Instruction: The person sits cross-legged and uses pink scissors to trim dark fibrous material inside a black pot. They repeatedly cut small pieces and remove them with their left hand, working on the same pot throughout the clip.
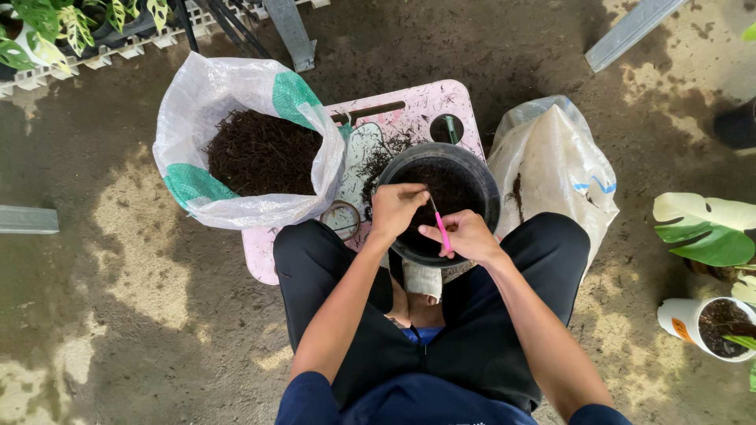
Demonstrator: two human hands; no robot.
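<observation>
Over the black pot (472, 177), the right hand (466, 234) gripped a pink-handled tool (442, 228); the left hand (396, 206) was pinched shut at the tool's tip.

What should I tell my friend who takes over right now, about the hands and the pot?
Left hand: fingers pinched together over the black pot, at the tip of the pink tool.
Right hand: holds the pink-handled tool, its tip pointing up toward the left fingers.
The pot sits on the pink board, partly filled with dark mix. An open sack of dark mix stands to the left, a white bag to the right.
Done: pot has mix in it. Left: no plant is in the pot yet.
</observation>
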